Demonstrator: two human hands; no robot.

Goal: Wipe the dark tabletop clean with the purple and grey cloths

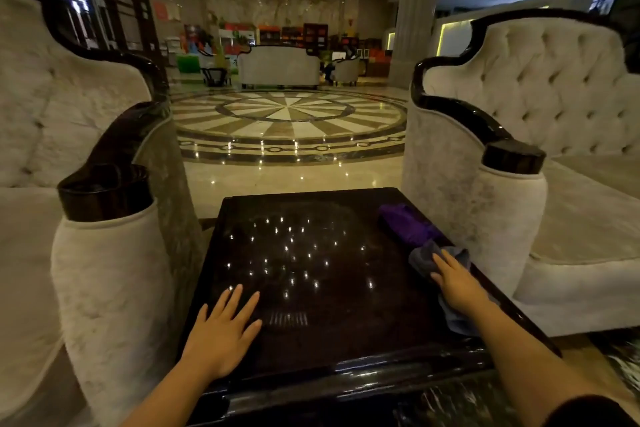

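A glossy dark tabletop fills the lower middle of the head view and mirrors the ceiling lights. A purple cloth lies bunched at its far right edge. Just nearer along that edge is a grey cloth, which runs under my right hand toward the front. My right hand lies flat on the grey cloth, fingers pointing away, pressing it on the table. My left hand rests flat on the bare tabletop at the front left, fingers spread, holding nothing.
Pale tufted armchairs with dark wooden arms stand close on the left and right of the table. Beyond the far edge lies a polished marble floor with a round pattern, and a sofa farther back.
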